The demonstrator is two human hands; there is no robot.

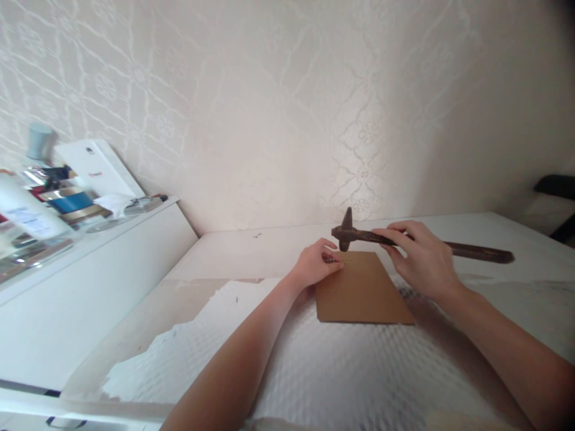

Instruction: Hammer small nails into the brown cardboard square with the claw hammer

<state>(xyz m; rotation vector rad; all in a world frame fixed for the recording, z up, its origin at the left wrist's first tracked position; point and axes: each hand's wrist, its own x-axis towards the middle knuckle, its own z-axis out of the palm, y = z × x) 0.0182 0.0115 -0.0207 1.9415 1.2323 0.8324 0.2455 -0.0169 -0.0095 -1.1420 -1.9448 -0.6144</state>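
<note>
My right hand (420, 257) is closed round the neck of a dark, rusty hammer (476, 251), close behind its head (345, 232). The hammer lies level, its head hanging just above the far left corner of a brown cardboard sheet (363, 293). My left hand (317, 263) rests at that same corner with its fingers pinched on a small dark thing, perhaps a nail (331, 260), too small to be sure of. The cardboard lies flat on a white bubble-wrap sheet (350, 371) spread over the table.
A patterned pale wall (287, 108) runs right behind the table. At the left stands a white shelf (90, 251) crowded with bottles, jars and tape rolls (67, 200). A dark object (557, 185) shows at the right edge.
</note>
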